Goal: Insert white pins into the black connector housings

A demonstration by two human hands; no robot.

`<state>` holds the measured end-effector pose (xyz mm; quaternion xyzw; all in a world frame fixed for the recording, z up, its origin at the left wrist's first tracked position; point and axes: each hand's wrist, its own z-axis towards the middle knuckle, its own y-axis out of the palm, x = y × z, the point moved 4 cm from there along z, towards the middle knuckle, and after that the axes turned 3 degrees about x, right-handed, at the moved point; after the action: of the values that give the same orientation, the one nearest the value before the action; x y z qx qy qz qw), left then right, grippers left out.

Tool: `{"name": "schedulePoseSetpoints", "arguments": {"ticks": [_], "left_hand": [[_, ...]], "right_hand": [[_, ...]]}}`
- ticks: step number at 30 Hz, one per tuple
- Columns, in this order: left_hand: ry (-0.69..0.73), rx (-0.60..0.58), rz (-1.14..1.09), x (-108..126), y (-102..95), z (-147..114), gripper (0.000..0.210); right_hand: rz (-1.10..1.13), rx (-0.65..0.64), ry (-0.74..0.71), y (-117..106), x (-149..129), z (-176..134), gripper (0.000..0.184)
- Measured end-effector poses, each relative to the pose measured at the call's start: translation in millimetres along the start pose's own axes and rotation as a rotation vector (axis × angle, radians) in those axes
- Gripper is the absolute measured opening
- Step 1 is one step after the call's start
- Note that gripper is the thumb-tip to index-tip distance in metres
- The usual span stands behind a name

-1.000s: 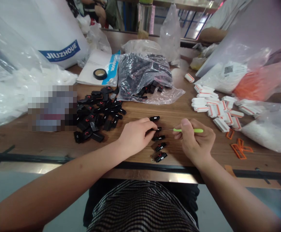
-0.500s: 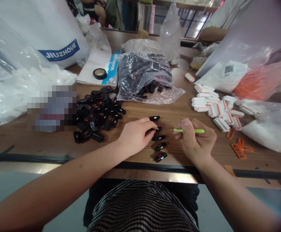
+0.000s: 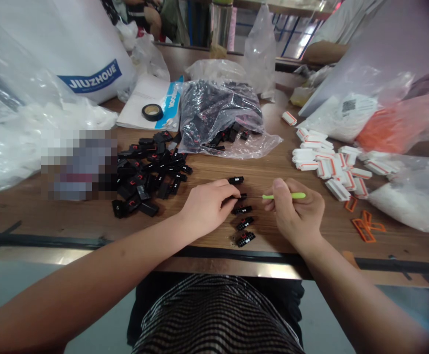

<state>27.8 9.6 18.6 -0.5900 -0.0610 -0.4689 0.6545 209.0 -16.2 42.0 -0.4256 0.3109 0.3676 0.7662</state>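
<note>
My left hand pinches a small black connector housing against the table, and most of that piece is hidden under the fingers. From the right, my right hand grips a thin tool with a bright green handle. Its fine metal shaft points left and reaches the held housing; whether the tip is inside a hole is too small to tell. One black housing lies just beyond my left fingers. Nearer to me, three more lie in a column, the closest being a housing with rows of holes.
A heap of black housings lies left, behind it a clear bag of them. Black tape rests on a booklet. White parts with orange edging and loose orange frames lie right. Black tape lines the front edge.
My right hand has shifted slightly left with the green-handled tool, bringing its shaft closer to the held housing. My left hand has stayed in place.
</note>
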Motion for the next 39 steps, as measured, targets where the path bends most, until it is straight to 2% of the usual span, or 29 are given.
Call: {"name": "schedulePoseSetpoints", "arguments": {"ticks": [7,11,14,17,22,27,29,32,34,39], "left_hand": [[-0.004,0.007,0.015,0.2,0.6,0.0,0.017],[0.03,0.0,0.014,0.6,0.3,-0.4,0.017],[0.025,-0.016,0.02,0.5,0.4,-0.5,0.017],[-0.007,-0.019,0.016,0.1,1.7,-0.9,0.023],[-0.025,-0.024,0.018,2.5,-1.5,-3.0,0.026],[-0.009,0.067,0.025,3.9,-24.7,9.7,0.015],[-0.038,0.068,0.08,0.0,-28.3,20.0,0.018],[-0.057,-0.029,0.129,-7.9,-19.2,33.1,0.028],[-0.067,-0.051,0.136,-13.4,-11.4,37.3,0.026],[-0.061,-0.013,0.103,-20.5,-1.9,36.1,0.016]], "right_hand": [[-0.049,-0.103,0.043,3.5,-1.0,7.3,0.039],[0.032,-0.169,0.124,2.7,-0.8,17.6,0.038],[0.113,-0.067,0.193,-4.3,0.5,26.4,0.039],[0.131,0.019,0.203,-8.1,1.7,32.5,0.039],[0.149,0.03,0.159,-6.9,2.8,40.9,0.039],[0.182,0.029,0.112,-4.8,6.7,49.7,0.039],[0.198,0.014,0.116,0.2,10.0,50.3,0.039],[0.21,0.006,0.127,8.3,15.1,47.8,0.039],[0.215,0.02,0.129,11.5,17.5,45.5,0.04],[0.204,-0.005,0.125,16.5,20.0,42.0,0.04]]}}
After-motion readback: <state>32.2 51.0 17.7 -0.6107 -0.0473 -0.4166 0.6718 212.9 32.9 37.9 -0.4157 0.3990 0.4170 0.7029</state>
